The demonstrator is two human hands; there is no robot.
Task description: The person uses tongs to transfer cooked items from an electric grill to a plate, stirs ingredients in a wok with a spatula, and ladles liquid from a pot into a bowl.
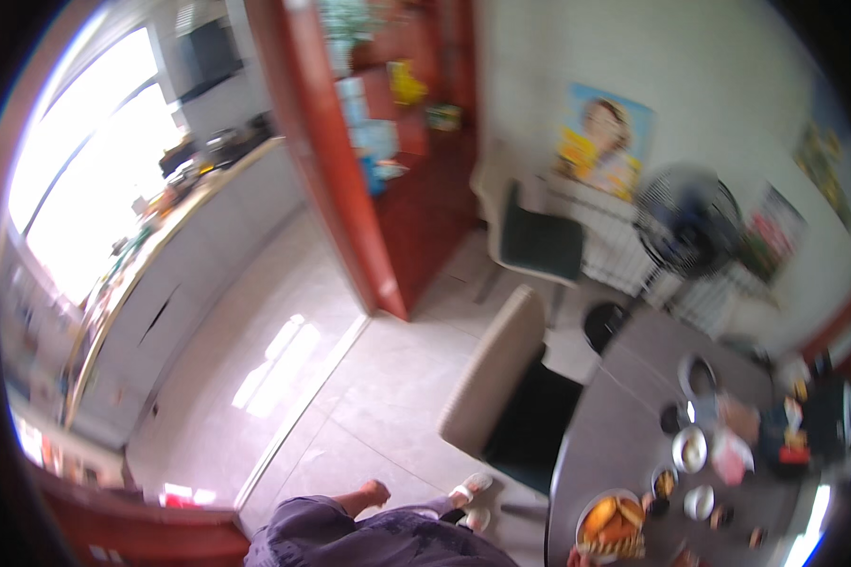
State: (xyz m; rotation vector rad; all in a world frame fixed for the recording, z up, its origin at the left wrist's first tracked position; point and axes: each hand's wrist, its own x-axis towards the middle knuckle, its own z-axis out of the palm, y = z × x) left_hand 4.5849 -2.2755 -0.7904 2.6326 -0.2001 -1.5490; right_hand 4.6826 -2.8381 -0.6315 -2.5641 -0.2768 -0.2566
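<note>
My left hand (374, 494) hangs over the floor in front of my purple top, its fingers curled in and nothing visible in it. At the bottom edge, what look like fingers of my right hand (578, 558) are beside the rim of a plate (580, 528); most of that hand is cut off, so its grip is unclear. Golden bread-like pieces (606, 517) lie on the plate, beside a striped item (613, 546). On the grey table (610, 418) stand a white bowl with food (690, 450), another white bowl (699, 502) and a small dark dish (664, 483).
A beige-backed chair (496, 375) is drawn up to the table. Behind it are a second chair (539, 241) and a standing fan (688, 220). A red door frame (333, 177) rises ahead; a cluttered kitchen counter (177, 220) runs along the left. A floor strip (305, 407) crosses the tiles.
</note>
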